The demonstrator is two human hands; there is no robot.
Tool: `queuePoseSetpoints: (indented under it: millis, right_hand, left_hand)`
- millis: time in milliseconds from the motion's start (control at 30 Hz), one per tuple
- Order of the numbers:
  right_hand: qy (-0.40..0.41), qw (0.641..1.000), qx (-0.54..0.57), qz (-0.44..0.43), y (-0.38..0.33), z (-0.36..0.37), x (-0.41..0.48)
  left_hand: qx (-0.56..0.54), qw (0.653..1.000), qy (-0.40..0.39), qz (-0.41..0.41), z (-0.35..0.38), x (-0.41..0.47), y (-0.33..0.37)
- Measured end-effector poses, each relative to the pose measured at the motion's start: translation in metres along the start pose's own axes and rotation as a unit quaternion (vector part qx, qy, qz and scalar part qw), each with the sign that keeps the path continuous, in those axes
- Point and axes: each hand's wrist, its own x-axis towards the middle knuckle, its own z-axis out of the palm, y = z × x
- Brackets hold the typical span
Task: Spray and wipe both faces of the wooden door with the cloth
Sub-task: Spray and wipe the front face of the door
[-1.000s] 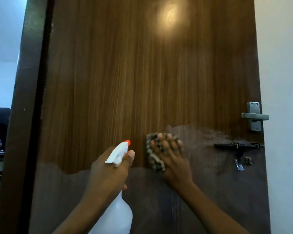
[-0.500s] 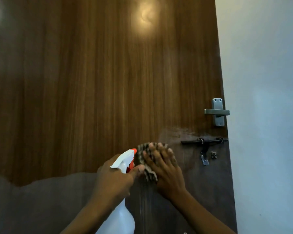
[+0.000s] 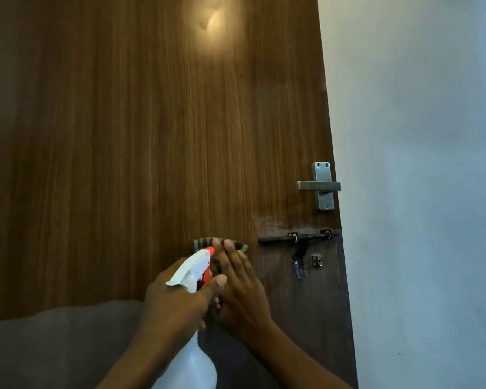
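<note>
Brown wood-grain door (image 3: 180, 136) fills view. Your right hand (image 3: 242, 290), fingers flat, presses striped grey cloth (image 3: 199, 244) onto door just left of black sliding bolt (image 3: 295, 238), likely for even wiping pressure. Your left hand (image 3: 174, 301) grips white orange-nozzled spray bottle (image 3: 192, 272) left of bolt, lower, seemingly ready for respray.

An indoor, domestic-type setting is indicated; the exact room cannot be determined. A wooden door (image 3: 152, 136) with vertical-grain veneer is fitted near its right edge with a metal lever handle (image 3: 319, 186) on a screwed backplate. A dark sliding bolt (image 3: 295, 238) is mounted just below it. A plain painted wall (image 3: 418, 164) is seen to the right. A lamp reflection (image 3: 212, 19) is shown high on the door.
</note>
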Motion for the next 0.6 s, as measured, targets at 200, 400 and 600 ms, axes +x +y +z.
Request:
queuePoseSetpoints:
  millis: [200, 400, 600]
  right_hand:
    - [-0.022, 0.983, -0.108, 0.149, 0.048, -0.017, 0.017]
    - [-0.025, 0.968, -0.11, 0.224, 0.062, -0.023, 0.029]
    - [-0.033, 0.878, 0.007, 0.478, 0.036, -0.025, 0.104]
  left_hand:
    - [0.0, 1.0, -0.012, 0.02, 0.021, 0.002, -0.004]
    - [-0.025, 0.999, -0.013, 0.028, 0.026, 0.012, 0.002]
    - [0.006, 1.0, -0.013, 0.015, 0.018, 0.013, 0.008]
